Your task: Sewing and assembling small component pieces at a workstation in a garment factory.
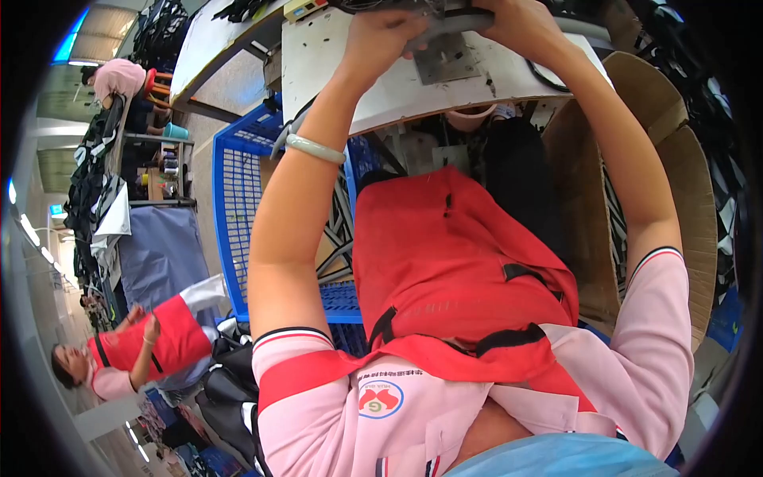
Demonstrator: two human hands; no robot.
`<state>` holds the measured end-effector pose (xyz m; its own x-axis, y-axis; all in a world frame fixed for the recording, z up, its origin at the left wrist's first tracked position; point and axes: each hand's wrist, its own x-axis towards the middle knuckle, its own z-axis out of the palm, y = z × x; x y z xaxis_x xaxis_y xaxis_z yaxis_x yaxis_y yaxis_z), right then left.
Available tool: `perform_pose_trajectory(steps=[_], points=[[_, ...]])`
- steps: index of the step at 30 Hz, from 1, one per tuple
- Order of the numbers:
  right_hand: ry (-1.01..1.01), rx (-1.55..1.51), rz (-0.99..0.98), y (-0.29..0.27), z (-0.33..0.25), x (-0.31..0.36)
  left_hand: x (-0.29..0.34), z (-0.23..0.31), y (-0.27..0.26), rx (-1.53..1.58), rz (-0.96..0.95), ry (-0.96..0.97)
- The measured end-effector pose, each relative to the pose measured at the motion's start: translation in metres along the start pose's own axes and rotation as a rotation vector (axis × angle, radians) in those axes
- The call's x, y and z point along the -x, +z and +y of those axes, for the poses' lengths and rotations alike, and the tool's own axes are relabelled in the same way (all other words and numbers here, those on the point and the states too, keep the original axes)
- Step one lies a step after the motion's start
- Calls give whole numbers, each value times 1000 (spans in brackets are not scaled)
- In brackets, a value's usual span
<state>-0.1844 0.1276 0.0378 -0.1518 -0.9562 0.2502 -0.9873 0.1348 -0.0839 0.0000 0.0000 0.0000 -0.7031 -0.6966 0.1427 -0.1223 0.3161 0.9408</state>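
Observation:
At the top edge, both hands are over a white worktable (310, 75). A dark grey, curved strip (451, 25) stretches between them, above a metal plate (447, 62) set in the tabletop. My left hand (385, 41) has its fingers bent closed on the strip's left end. The strip's right end is pinched by my right hand (517, 25), which is partly cut off by the frame. Dark machine parts (433, 6) show just beyond the strip, mostly out of view. A pale bangle (315, 149) circles my left forearm.
A blue plastic crate (238, 207) with strips inside stands left below the table. On the right is a large open cardboard box (656, 103). A red apron (453, 246) covers my lap. Two other people work at the left, one in a red apron (159, 338).

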Motion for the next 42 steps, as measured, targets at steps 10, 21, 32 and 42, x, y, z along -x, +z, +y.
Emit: perform_pose_trajectory(steps=[10, 21, 32, 42], points=[[-95, -92, 338, 24, 44, 34, 27, 0, -35, -382, 63, 116], [-729, -44, -187, 81, -125, 105, 71, 4, 47, -50, -218, 69], [-422, -395, -238, 50, -48, 132, 163, -39, -3, 63, -646, -393], [-407, -499, -192, 16, -47, 133, 159, 3, -2, 217, -562, -448]])
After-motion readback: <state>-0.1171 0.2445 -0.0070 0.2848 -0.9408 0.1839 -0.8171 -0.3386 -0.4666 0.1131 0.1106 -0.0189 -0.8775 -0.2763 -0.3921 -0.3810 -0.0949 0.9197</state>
